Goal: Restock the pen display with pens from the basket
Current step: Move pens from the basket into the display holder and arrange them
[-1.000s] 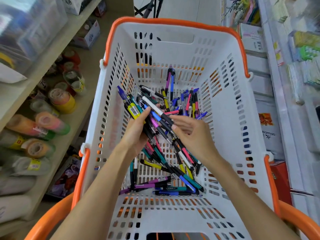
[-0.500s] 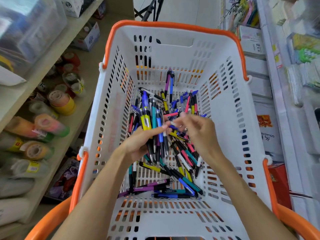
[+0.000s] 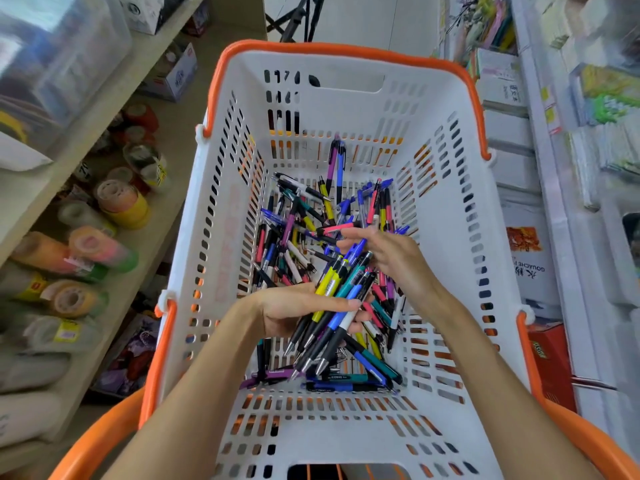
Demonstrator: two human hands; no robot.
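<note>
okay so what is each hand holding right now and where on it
The left hand grips a bundle of pens around their middles. The right hand touches the bundle's upper ends; whether it grips any cannot be told.

Pale floor [image 3: 349, 19] between beige shelving [image 3: 114, 95] and white shelving [image 3: 540, 140].

A white box [image 3: 530, 268] right of the basket [image 3: 446, 109] reads "GOUACHE", upside down.

Pens [image 3: 304, 237] in basket [image 3: 446, 188]; tape rolls [image 3: 121, 202] on shelf left; boxes, probably, right.
</note>
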